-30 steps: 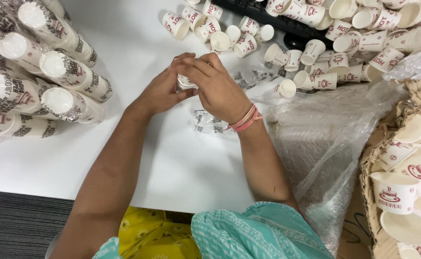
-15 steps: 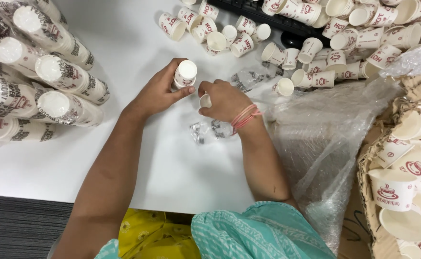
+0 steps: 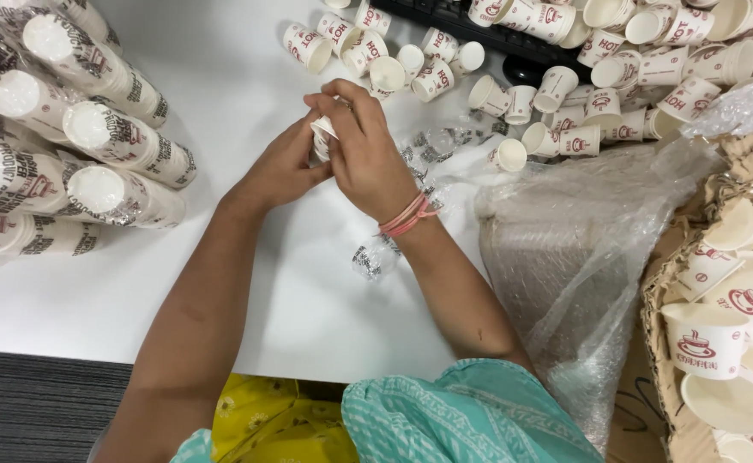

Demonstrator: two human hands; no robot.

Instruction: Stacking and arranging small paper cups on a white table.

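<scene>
Two bare hands are meeting above a white table (image 3: pixel 222 283) near the upper middle of the frame. The left hand (image 3: pixel 284 167) is cupping a small stack of paper cups (image 3: pixel 322 135) from the left, and the right hand (image 3: pixel 366 147) is closing over the same stack from the right, fingers curled across its top, so both hands are pressed together around it. Only a white rim of the stack is showing between the fingers. Pink bands (image 3: pixel 409 215) are circling the right wrist.

A clear plastic sleeve (image 3: pixel 394 231) is lying crumpled on the table just below and to the right of the hands. Loose paper cups (image 3: pixel 445 69) with red print are lying scattered along the upper edge of the frame, some upright, some tipped, partly over a black keyboard (image 3: pixel 479 30). Wrapped stacks of cups (image 3: pixel 93 146) are lying on their sides in the upper left. A large clear plastic bag (image 3: pixel 582 257) is spreading across the right middle, and beside it, at the right edge, a cardboard box (image 3: pixel 664 291) is holding more cups. A teal patterned garment (image 3: pixel 445 424) is showing at the bottom.
</scene>
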